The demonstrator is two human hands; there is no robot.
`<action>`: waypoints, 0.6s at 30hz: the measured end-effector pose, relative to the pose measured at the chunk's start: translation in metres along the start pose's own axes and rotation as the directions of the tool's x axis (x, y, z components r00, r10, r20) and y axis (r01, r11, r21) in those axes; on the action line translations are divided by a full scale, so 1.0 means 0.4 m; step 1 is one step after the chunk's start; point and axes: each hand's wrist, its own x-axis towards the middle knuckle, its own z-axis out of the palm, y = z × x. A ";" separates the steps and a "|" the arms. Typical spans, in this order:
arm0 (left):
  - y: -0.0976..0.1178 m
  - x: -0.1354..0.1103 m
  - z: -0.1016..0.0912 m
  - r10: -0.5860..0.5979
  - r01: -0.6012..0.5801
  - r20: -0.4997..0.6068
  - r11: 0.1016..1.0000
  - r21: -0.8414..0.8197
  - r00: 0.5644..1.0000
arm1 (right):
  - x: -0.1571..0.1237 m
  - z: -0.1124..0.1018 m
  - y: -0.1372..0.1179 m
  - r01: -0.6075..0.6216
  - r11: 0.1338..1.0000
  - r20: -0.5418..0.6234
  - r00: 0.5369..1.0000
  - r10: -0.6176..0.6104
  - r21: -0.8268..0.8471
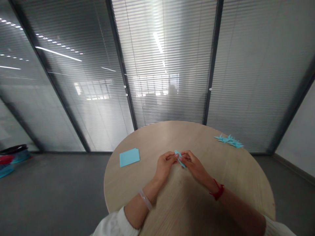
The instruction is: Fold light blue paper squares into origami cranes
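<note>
1. One small piece of light-blue paper [179,158] sits pinched between both hands, just above the round table [172,137], near its middle and a little toward the near edge.
2. The left hand [165,164] grips the piece's left end with fingertips drawn close together. The right hand [194,165] holds the other end the same way, fingers narrow and curled over it. The two hands nearly touch.
3. It looks to me like a fold or crease is being worked into the piece. The paper is too small here to tell which fold.
4. Any further crease would, I judge, call for a firm fingertip pinch and for the edges to be kept lined up, since the piece is thin and slight.
5. A clear bangle [145,199] circles the left wrist and a red cord [218,191] the right.
6. A flat stack of blue sheets [129,157] lies toward the table's left edge, well apart from the hands.
7. A loose heap of folded blue shapes [229,140] rests near the far right edge.
8. No container stands on the table. On the floor at far left lie dark, red and blue items [12,157] that may be tubs. I cannot tell what is in them.
9. Glass walls with blinds [167,65] close off the room behind.
</note>
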 end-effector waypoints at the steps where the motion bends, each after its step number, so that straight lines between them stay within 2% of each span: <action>1: -0.002 0.001 -0.003 0.036 -0.035 -0.019 0.998 0.046 0.999 | -0.002 0.002 -0.003 0.002 1.000 0.032 0.999 -0.002 -0.003; 5: -0.003 0.003 -0.012 0.126 -0.108 -0.089 0.977 0.184 0.988 | -0.010 0.002 -0.025 0.036 0.999 0.131 0.991 -0.034 -0.013; 9: 0.012 0.005 -0.017 0.086 -0.089 0.028 0.992 0.090 0.996 | -0.012 -0.003 -0.045 0.026 1.000 0.205 0.978 -0.027 0.009; 12: 0.027 0.008 -0.023 0.083 -0.084 0.091 0.996 0.014 0.992 | -0.012 -0.002 -0.054 -0.028 0.997 0.231 0.973 0.012 0.067; 18: 0.038 0.012 -0.030 0.079 -0.082 0.112 0.996 0.019 0.991 | -0.013 -0.001 -0.060 -0.085 0.984 0.245 0.968 0.045 0.156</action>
